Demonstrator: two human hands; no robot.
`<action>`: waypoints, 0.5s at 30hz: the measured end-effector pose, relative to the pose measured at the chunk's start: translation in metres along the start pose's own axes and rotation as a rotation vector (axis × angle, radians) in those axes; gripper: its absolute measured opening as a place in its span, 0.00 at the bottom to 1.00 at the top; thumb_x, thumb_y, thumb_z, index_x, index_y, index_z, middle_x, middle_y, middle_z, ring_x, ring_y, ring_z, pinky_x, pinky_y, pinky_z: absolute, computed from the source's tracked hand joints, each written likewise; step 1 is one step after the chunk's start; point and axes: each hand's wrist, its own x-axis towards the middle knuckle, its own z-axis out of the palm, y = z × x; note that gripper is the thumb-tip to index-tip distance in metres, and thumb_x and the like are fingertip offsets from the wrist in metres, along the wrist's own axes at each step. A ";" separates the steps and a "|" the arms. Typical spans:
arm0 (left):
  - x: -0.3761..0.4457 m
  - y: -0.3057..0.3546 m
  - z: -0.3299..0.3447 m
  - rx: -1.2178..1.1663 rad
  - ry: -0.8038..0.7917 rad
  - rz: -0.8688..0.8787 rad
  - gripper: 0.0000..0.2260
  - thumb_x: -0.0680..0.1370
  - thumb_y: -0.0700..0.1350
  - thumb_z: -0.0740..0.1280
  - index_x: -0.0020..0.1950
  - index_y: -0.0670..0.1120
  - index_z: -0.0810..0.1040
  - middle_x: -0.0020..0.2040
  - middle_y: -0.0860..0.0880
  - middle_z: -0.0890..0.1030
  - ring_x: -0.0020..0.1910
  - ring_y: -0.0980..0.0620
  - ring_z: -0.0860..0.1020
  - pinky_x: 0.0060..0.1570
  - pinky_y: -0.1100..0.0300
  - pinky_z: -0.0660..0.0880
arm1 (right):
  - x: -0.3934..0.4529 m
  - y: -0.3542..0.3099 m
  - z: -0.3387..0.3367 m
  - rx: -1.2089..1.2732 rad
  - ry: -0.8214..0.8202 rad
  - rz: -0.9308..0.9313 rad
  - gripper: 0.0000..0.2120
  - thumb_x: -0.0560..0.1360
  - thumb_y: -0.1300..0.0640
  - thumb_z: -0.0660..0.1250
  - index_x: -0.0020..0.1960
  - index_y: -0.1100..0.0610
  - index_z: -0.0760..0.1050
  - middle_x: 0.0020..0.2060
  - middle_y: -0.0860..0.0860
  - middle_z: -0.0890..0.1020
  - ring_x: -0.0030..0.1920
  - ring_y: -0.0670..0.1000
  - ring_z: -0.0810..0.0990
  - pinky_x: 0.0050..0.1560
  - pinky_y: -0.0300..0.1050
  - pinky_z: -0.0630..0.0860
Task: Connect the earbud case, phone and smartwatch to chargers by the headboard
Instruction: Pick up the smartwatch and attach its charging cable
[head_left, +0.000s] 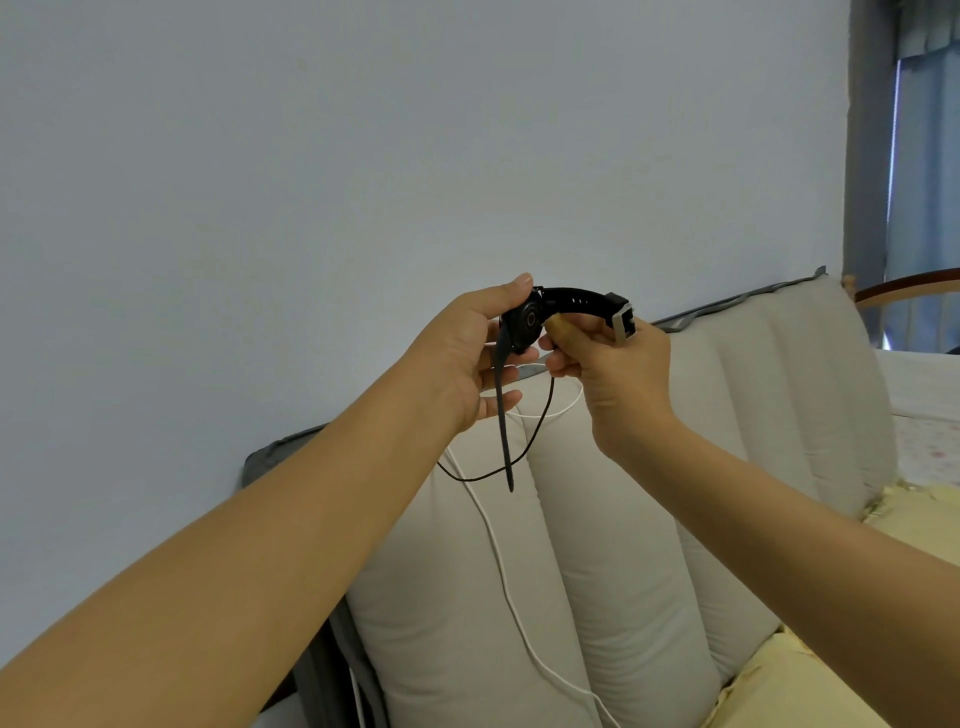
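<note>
Two hands raised before the wall, above the cushioned headboard (597, 519). Left hand (467, 348): thumb and fingers clamped on the watch (524, 319), back side showing, one strap hanging, the other out toward the right. Right hand (608, 358): fingers pinched together just beside the watch, black cable (535, 431) dangling beneath. White cable (498, 551) trailing down the headboard.

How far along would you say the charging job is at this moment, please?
Nothing shows as finished: neither the phone nor the earbud case is in view. In hand is the smartwatch: the left hand grips its body, back facing the camera, while the right hand works beside it where a black cable hangs. A white cable trails loose over the headboard cushion.
</note>
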 end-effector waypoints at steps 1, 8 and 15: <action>0.000 0.000 0.000 0.002 0.002 0.002 0.21 0.72 0.59 0.68 0.53 0.43 0.80 0.41 0.46 0.79 0.39 0.51 0.75 0.40 0.55 0.73 | 0.000 0.000 0.000 0.011 0.004 0.005 0.06 0.72 0.66 0.69 0.40 0.57 0.80 0.31 0.54 0.81 0.28 0.50 0.77 0.34 0.42 0.77; -0.002 -0.002 0.001 -0.004 0.002 0.001 0.21 0.72 0.58 0.68 0.54 0.42 0.80 0.43 0.45 0.79 0.40 0.50 0.75 0.41 0.54 0.73 | -0.001 0.002 -0.002 0.089 0.025 0.070 0.06 0.70 0.66 0.71 0.39 0.56 0.80 0.28 0.50 0.82 0.28 0.49 0.78 0.36 0.41 0.78; -0.003 -0.002 0.003 -0.005 0.003 0.003 0.22 0.72 0.59 0.68 0.55 0.42 0.79 0.42 0.45 0.79 0.40 0.50 0.75 0.43 0.54 0.74 | 0.000 0.002 -0.003 0.144 0.030 0.106 0.07 0.70 0.66 0.71 0.37 0.56 0.80 0.28 0.49 0.82 0.30 0.51 0.78 0.40 0.44 0.78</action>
